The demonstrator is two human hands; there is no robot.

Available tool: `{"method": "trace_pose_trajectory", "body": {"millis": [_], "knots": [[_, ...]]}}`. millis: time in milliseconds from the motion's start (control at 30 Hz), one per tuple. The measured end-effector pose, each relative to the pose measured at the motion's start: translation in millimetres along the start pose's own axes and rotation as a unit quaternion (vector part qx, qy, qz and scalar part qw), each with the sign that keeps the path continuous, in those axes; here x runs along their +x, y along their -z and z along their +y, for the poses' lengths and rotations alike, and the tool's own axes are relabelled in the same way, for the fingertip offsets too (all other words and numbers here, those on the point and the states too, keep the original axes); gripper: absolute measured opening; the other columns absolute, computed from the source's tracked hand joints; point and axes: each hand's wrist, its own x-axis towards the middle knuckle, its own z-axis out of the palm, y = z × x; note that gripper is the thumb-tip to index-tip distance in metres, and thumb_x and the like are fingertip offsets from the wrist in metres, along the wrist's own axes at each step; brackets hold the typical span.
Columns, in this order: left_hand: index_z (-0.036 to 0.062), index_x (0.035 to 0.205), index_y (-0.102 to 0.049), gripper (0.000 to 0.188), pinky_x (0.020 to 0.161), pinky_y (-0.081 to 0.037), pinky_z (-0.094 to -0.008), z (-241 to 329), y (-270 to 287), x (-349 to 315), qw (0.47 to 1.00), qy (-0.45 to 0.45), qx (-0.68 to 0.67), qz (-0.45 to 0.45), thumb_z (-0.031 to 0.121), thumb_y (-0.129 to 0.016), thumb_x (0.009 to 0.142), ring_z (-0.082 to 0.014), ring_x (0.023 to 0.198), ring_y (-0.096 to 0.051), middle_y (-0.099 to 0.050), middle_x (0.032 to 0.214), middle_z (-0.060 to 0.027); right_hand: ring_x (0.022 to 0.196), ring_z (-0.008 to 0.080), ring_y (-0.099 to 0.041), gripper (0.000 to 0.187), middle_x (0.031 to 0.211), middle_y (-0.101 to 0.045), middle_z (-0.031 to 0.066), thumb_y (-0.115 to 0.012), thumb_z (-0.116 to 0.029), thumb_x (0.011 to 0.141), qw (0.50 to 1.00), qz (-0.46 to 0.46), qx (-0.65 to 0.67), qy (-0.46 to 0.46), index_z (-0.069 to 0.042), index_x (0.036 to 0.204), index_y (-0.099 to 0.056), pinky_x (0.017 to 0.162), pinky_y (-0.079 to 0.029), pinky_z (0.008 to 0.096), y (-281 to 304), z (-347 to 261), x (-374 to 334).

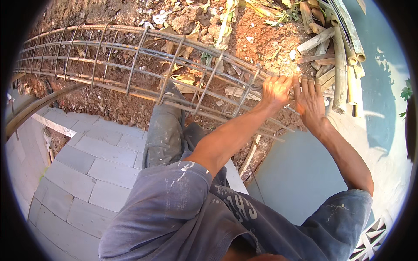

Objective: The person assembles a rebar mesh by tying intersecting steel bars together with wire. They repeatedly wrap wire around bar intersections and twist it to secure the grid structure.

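A long steel rebar cage (143,65), rusty brown and grey with square stirrups, runs from the far left to its bar ends in front of me. My left hand (275,92) is closed around the end of an upper rebar. Right beside it, my right hand (310,102) lies with its fingers stretched forward and slightly apart, close to the same bar end. What its fingertips touch is hidden. Below my hands, lower bar ends (278,138) stick out past the last stirrup (247,93). My trouser leg (163,135) stands against the near side of the cage.
Reddish soil (261,37) with stones and dry leaves lies beneath and behind the cage. Bamboo poles (339,65) are piled at the far right by a blue-grey wall (376,87). Pale blocks (109,165) pave the lower left. A curved pole (43,104) lies at the left.
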Motion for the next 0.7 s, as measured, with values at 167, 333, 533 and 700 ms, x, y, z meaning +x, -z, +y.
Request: {"method": "trace_pose_trajectory", "body": {"millis": [167, 333, 533, 700], "knots": [[0.0087, 0.097, -0.062, 0.033, 0.076, -0.041, -0.0417, 5, -5, 0, 0.997, 0.044, 0.020, -0.068, 0.017, -0.072, 0.066, -0.0261, 0.081, -0.058, -0.060, 0.084, -0.0079, 0.088, 0.0238, -0.060, 0.022, 0.088, -0.059, 0.0084, -0.061, -0.015, 0.079, 0.998, -0.033, 0.055, 0.013, -0.007, 0.098, -0.053, 0.079, -0.046, 0.0385, -39, 15, 12], [0.0076, 0.099, -0.060, 0.032, 0.071, -0.042, -0.0416, 9, 2, 13, 0.995, 0.064, 0.009, -0.074, 0.010, -0.068, 0.069, -0.0285, 0.082, -0.058, -0.059, 0.086, -0.0087, 0.088, 0.0266, -0.066, 0.017, 0.089, -0.065, 0.0129, -0.062, -0.016, 0.083, 0.992, -0.092, 0.081, 0.014, -0.006, 0.095, -0.055, 0.072, -0.051, 0.0385, -37, 25, 33], [0.0050, 0.095, -0.067, 0.027, 0.075, -0.050, -0.0452, 1, -1, 32, 0.904, 0.136, -0.003, -0.406, 0.011, -0.068, 0.069, -0.0316, 0.084, -0.067, -0.067, 0.089, -0.0167, 0.079, 0.0284, -0.071, 0.031, 0.082, -0.069, 0.0182, -0.065, -0.015, 0.080, 0.937, -0.269, 0.221, -0.015, -0.001, 0.106, -0.057, 0.063, -0.055, 0.0405, -50, 28, 34], [0.0057, 0.093, -0.069, 0.026, 0.077, -0.053, -0.0445, 5, 16, 7, 0.814, -0.016, -0.012, -0.581, 0.014, -0.071, 0.068, -0.0298, 0.084, -0.068, -0.069, 0.092, -0.0159, 0.064, 0.0230, -0.065, 0.038, 0.074, -0.064, 0.0124, -0.076, -0.022, 0.073, 0.610, -0.570, 0.548, -0.051, 0.006, 0.095, -0.063, 0.052, -0.053, 0.0364, -73, 12, -6]]}}
